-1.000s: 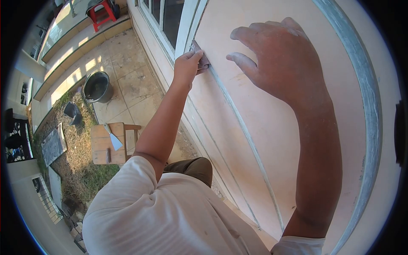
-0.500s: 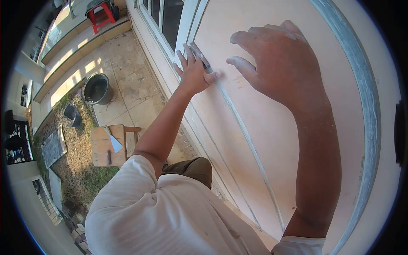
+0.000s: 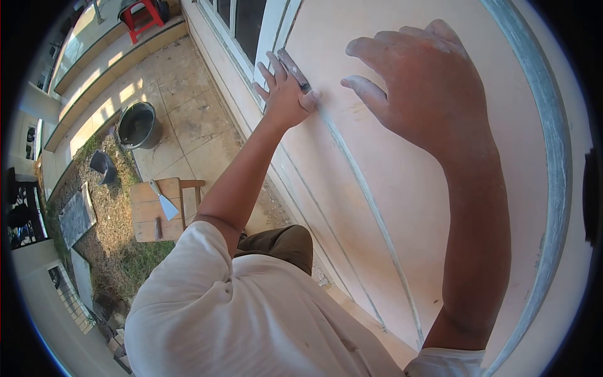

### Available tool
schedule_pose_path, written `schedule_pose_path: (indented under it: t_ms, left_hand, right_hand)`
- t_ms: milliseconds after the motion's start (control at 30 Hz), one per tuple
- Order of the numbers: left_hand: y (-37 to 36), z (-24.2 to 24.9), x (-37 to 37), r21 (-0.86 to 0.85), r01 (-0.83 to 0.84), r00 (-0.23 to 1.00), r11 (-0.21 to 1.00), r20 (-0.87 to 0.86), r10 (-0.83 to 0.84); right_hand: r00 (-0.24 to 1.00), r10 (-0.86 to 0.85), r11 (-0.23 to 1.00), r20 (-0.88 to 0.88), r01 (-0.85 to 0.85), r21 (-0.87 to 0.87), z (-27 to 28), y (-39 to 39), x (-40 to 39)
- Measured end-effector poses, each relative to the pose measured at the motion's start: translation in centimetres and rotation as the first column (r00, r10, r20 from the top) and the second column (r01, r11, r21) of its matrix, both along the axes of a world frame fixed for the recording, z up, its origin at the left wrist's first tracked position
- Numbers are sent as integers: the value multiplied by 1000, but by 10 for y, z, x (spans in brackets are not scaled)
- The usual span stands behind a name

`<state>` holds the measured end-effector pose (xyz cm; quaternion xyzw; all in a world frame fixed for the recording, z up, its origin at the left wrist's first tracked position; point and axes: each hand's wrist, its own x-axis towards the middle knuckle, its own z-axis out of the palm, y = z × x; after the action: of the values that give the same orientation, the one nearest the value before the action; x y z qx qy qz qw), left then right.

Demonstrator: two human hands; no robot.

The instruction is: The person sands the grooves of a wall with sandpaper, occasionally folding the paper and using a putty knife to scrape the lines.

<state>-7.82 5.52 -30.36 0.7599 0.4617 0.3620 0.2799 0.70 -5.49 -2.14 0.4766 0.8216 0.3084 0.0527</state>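
My left hand (image 3: 289, 97) is at the wall beside the window frame, its fingers spread and its thumb bent. Between thumb and index finger it holds a narrow, dusty strip-like tool (image 3: 293, 68) with a dark end; its exact kind I cannot tell. From the thumb, a grey putty-like line (image 3: 358, 169) runs down the pale pink wall (image 3: 396, 188). Raised in front of the wall to the right, my right hand (image 3: 424, 91) has its fingers loosely curved and its thumb apart, with nothing visible in it. White dust coats the fingertips of both hands.
A wooden stool (image 3: 143, 213) bears a putty knife (image 3: 164, 202) and a small brown-handled tool (image 3: 157, 228). A dark bucket (image 3: 138, 125) stands on the tiles, with a black container (image 3: 103, 167) near it. A red stool (image 3: 141, 19) is by the steps. A grey curved band (image 3: 548, 125) crosses the wall.
The view has shifted slightly. My left hand, with the narrow tool, is a little higher in view, and my right hand sits slightly further right. Both keep about the same pose.
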Motion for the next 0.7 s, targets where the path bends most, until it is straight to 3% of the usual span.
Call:
schedule_pose_path:
  t_ms: [133,200,267,333,400,467,533,600,667,700]
  left_hand:
    - [-16,6,3,73,28,1000,997,8,-28]
    - [-4,8,-5,24,77,985,997,-158,-72]
    - [-8,12,-5,-8,87,988,996,-124,-88]
    - [-30,7,6,100,122,968,987,-234,-96]
    - [-65,6,8,133,165,986,977,-36,-162]
    - [-60,6,2,138,170,959,976,-250,-131]
    - [-15,17,-5,0,82,982,997,-173,-81]
    - [-8,13,-3,16,91,977,996,-194,-87]
    - [-33,18,-2,73,161,930,984,-344,-127]
    - [-51,2,1,223,147,964,964,-250,-89]
  right_hand:
    - [997,-51,999,56,51,3,2,0,-4]
    - [997,-58,998,58,59,-13,1,-2,-3]
    - [998,-43,999,45,44,-31,0,-4,-3]
    - [999,-17,1000,33,17,-15,2,0,-4]
    - [1000,2,1000,19,-3,4,0,0,-2]
    - [999,-33,999,19,33,6,4,-2,-4]
    - [999,-35,999,33,36,-26,0,-1,-3]
    - [999,41,999,27,-42,23,-2,2,4]
    - [1000,18,1000,20,-19,7,1,2,-2]
    - [1000,-4,1000,13,4,-13,3,0,-3]
